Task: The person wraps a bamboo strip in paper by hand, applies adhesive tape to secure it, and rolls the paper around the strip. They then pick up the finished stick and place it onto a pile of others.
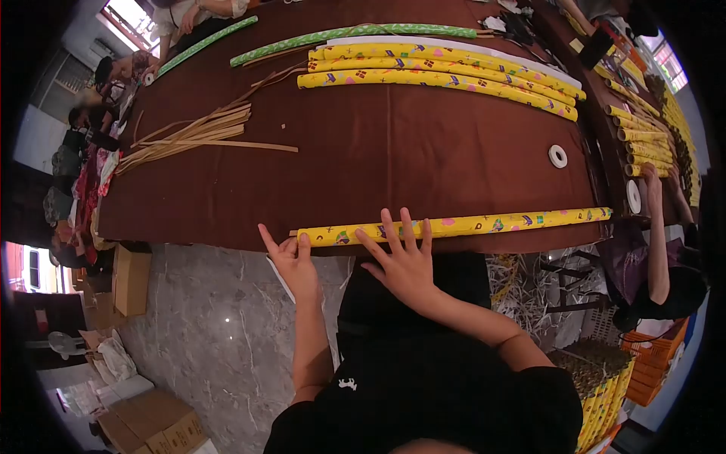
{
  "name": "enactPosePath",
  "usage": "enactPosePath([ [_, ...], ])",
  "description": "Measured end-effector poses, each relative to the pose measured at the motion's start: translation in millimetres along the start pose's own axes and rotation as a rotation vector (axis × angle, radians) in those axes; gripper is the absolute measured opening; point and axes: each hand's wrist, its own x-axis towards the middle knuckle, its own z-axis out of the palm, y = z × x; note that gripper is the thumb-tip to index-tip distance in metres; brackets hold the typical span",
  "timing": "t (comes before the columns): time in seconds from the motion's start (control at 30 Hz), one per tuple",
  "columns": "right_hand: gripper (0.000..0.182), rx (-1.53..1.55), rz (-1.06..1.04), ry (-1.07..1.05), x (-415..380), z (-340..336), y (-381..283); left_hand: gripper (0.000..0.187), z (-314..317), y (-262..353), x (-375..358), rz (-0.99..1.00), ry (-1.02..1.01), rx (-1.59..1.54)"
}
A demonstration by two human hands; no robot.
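Note:
A long, slim roll of yellow patterned wrapping paper (469,225) lies along the near edge of the brown-covered table. At its left end is my left hand (293,265), thumb and curled fingers closed on the tip while the index finger points outward. A short brown bit (293,233) sticks out of that end. My right hand (408,265) rests flat across the roll left of its middle, fingers spread and open.
Farther back lie several yellow rolls (439,82), green rolls (355,32) and a pile of brown strips (197,135). A white tape roll (557,156) sits at the right. Other people work at left, behind and right; a co-worker's hand (650,174) is by more yellow rolls.

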Motion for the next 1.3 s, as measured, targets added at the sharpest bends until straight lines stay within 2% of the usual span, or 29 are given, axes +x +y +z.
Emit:
enactPosePath([
  [0.13,0.081,0.001,0.067,-0.047,-15.9,-24.2,12.5,0.084,1.5,1.9,1.3,0.018,-0.001,0.006],
  [0.2,0.073,-0.015,0.072,-0.062,-27.8,-28.4,20.2,0.084,3.1,5.2,0.6,0.012,-0.013,-0.003],
  [0.37,0.073,0.037,0.076,-0.002,-39.9,-31.1,32.5,0.081,4.4,5.3,0.7,0.035,0.002,0.036],
  [0.5,0.071,-0.008,0.162,-0.003,-35.7,-33.1,43.1,0.08,7.2,10.7,-1.9,0.027,-0.002,0.02],
  [0.6,0.068,0.075,0.143,0.035,-36.8,-38.5,45.6,0.08,5.7,8.0,-1.3,0.028,-0.008,-0.001],
  [0.67,0.063,0.108,0.161,0.186,-36.8,-41.0,50.1,0.08,5.1,6.9,-0.3,0.024,-0.008,-0.006],
  [0.8,0.047,0.369,0.378,0.21,-7.2,-41.7,58.2,0.079,5.6,5.1,-1.2,0.023,-0.009,-0.037],
  [0.93,0.047,0.315,0.414,0.147,-1.6,-31.6,53.3,0.079,2.0,1.8,1.0,0.023,-0.004,0.02],
  [1.13,0.048,0.553,0.505,0.118,2.5,-39.4,55.7,0.08,2.5,2.5,0.9,0.008,-0.019,-0.012],
  [1.3,0.057,0.726,0.529,0.141,-1.3,-41.3,59.1,0.079,1.9,1.4,-0.4,0.035,-0.014,-0.012],
])
